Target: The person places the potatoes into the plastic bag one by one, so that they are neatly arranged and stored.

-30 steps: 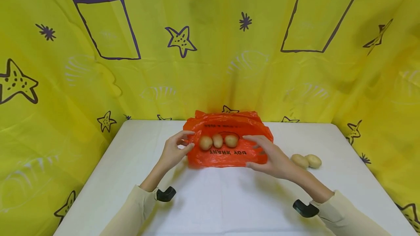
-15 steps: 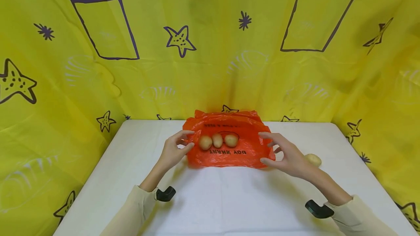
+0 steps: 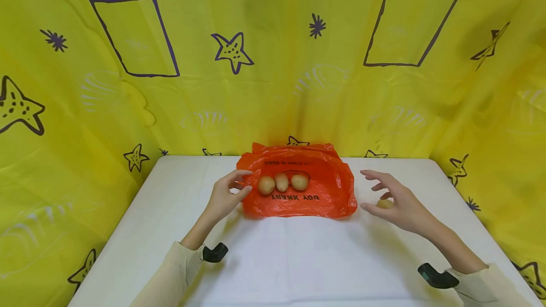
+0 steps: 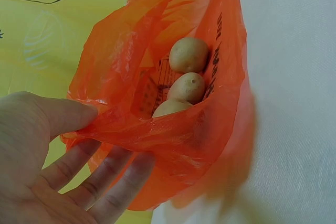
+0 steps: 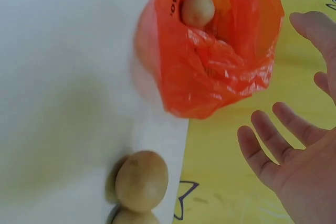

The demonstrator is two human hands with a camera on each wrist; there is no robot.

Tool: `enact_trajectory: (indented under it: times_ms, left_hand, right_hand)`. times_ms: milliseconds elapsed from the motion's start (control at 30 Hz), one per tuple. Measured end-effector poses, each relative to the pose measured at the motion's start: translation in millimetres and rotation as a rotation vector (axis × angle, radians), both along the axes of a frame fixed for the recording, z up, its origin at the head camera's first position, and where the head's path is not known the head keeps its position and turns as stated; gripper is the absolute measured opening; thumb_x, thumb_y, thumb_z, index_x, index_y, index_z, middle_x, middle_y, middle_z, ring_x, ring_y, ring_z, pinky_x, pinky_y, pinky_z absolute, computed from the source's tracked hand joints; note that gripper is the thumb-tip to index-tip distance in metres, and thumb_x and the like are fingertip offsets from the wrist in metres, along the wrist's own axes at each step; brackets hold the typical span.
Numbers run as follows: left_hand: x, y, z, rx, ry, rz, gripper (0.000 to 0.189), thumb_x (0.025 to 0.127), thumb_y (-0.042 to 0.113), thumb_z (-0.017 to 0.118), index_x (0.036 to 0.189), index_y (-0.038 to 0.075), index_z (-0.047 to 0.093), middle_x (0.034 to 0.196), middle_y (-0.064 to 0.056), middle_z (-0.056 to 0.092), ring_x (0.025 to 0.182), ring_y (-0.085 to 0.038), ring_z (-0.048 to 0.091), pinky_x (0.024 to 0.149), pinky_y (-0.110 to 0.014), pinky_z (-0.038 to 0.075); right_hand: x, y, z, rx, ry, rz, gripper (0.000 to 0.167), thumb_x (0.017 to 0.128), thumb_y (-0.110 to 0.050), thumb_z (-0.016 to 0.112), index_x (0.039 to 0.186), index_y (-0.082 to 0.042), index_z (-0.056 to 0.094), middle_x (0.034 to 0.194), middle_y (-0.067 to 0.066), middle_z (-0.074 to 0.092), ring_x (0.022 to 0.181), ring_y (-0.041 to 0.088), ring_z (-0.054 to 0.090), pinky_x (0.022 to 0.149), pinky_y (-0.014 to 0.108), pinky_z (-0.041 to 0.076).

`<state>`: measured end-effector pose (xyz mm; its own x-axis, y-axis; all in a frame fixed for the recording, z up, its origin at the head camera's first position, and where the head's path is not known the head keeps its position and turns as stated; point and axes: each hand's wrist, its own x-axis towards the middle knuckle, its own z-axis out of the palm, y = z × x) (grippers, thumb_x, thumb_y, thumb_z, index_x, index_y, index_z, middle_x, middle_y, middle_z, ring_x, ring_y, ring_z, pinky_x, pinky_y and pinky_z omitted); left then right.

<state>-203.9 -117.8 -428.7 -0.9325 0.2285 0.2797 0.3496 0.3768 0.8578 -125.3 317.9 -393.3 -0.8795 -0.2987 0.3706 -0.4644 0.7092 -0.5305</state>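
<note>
A red plastic bag [image 3: 328,188] with dark lettering lies with its mouth facing me. Three potatoes [image 3: 281,182] sit in a row inside it. My left hand [image 3: 226,198] pinches the bag's left rim, thumb inside and fingers outside, as the left wrist view shows. To the right of the bag, apart from it, my right hand [image 3: 398,205] is spread and holds nothing. Beneath that hand a loose potato [image 5: 142,181] rests on the table, and a second potato [image 5: 135,216] touches it, cut off by the frame edge in the right wrist view.
The table [image 3: 298,259] has a white cover. A yellow curtain [image 3: 273,84] with drawn stars and shells surrounds its back and sides, close behind the bag. Each wrist wears a black device [image 3: 437,276].
My right hand has moved right, from over the bag's right part to above the loose potatoes, letting the bag's right rim show. The left hand stays at the left rim.
</note>
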Motion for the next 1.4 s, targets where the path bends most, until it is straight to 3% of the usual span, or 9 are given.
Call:
enact_trajectory:
  times_ms: [333,533,600,733,967,1133,1200,1267,1400]
  left_hand:
    - [-0.2,-5.0,0.7,0.012,0.013,-0.018,0.034,0.091,0.000,0.075,0.124,0.010,0.071,0.102,-0.013,0.069,0.085,-0.031,0.069,0.062,-0.025,0.058]
    - [-0.1,-4.3,-0.7,0.015,0.013,-0.010,0.035,0.091,0.000,0.075,0.124,0.008,0.070,0.103,-0.014,0.069,0.085,-0.032,0.068,0.060,-0.024,0.057]
    - [4.1,-1.8,5.9,0.012,0.009,-0.008,0.035,0.091,-0.003,0.073,0.125,0.004,0.069,0.103,-0.017,0.068,0.086,-0.035,0.068,0.060,-0.023,0.056]
    - [5.8,-0.6,7.7,0.005,0.014,-0.008,0.034,0.091,-0.004,0.073,0.124,0.002,0.068,0.102,-0.019,0.068,0.086,-0.037,0.067,0.061,-0.023,0.056]
    - [13.5,5.2,20.2,0.002,-0.003,0.000,0.033,0.091,-0.008,0.070,0.123,-0.003,0.067,0.101,-0.023,0.067,0.087,-0.043,0.066,0.063,-0.021,0.054]
    - [5.0,2.7,7.3,-0.001,-0.001,0.006,0.034,0.091,-0.005,0.071,0.125,0.001,0.068,0.103,-0.020,0.068,0.087,-0.040,0.066,0.061,-0.021,0.054]
    - [2.5,1.2,3.3,-0.001,-0.006,0.007,0.034,0.091,-0.003,0.073,0.125,0.005,0.069,0.103,-0.017,0.068,0.087,-0.036,0.067,0.061,-0.022,0.054]
    - [1.5,-0.1,1.5,0.002,-0.010,0.003,0.034,0.092,0.000,0.074,0.124,0.008,0.070,0.103,-0.014,0.068,0.087,-0.033,0.067,0.061,-0.023,0.055]
    - [0.7,-1.9,-0.2,0.012,-0.014,-0.010,0.033,0.092,0.003,0.074,0.124,0.011,0.071,0.103,-0.012,0.069,0.086,-0.030,0.067,0.061,-0.025,0.057]
  right_hand:
    - [9.1,25.6,-4.1,0.001,-0.029,-0.066,0.077,0.083,-0.020,0.087,0.150,-0.016,0.049,0.134,0.010,0.059,0.101,0.000,0.057,0.080,0.021,0.054]
    - [14.5,42.9,-9.5,-0.009,-0.032,-0.100,0.078,0.082,-0.018,0.088,0.150,-0.017,0.050,0.133,0.012,0.059,0.101,-0.009,0.052,0.079,0.017,0.050]
    - [15.4,49.2,-11.2,-0.004,-0.013,-0.100,0.079,0.081,-0.015,0.088,0.150,-0.015,0.050,0.131,0.013,0.060,0.100,-0.011,0.052,0.078,0.015,0.049]
    - [16.7,59.7,-13.8,-0.002,0.011,-0.108,0.079,0.081,-0.012,0.088,0.150,-0.012,0.050,0.129,0.013,0.060,0.097,-0.012,0.053,0.075,0.013,0.049]
    - [19.2,74.5,-19.6,-0.005,-0.009,-0.153,0.079,0.082,-0.014,0.087,0.151,-0.017,0.049,0.128,-0.004,0.055,0.096,-0.012,0.054,0.073,0.013,0.049]
    - [21.1,84.8,-25.7,-0.018,-0.030,-0.174,0.075,0.084,-0.014,0.086,0.150,-0.017,0.050,0.126,-0.028,0.048,0.095,-0.009,0.057,0.072,0.015,0.051]
    - [21.6,88.3,-28.1,-0.024,-0.044,-0.180,0.074,0.085,-0.014,0.085,0.150,-0.018,0.050,0.125,-0.031,0.048,0.095,-0.008,0.058,0.072,0.015,0.051]
    - [21.7,91.2,-29.9,-0.025,-0.059,-0.183,0.073,0.085,-0.014,0.084,0.149,-0.017,0.050,0.129,-0.021,0.053,0.095,-0.009,0.058,0.072,0.016,0.052]
    - [20.8,96.5,-32.4,-0.021,-0.109,-0.190,0.071,0.088,-0.016,0.083,0.150,-0.014,0.049,0.130,0.016,0.060,0.095,-0.008,0.058,0.071,0.018,0.053]
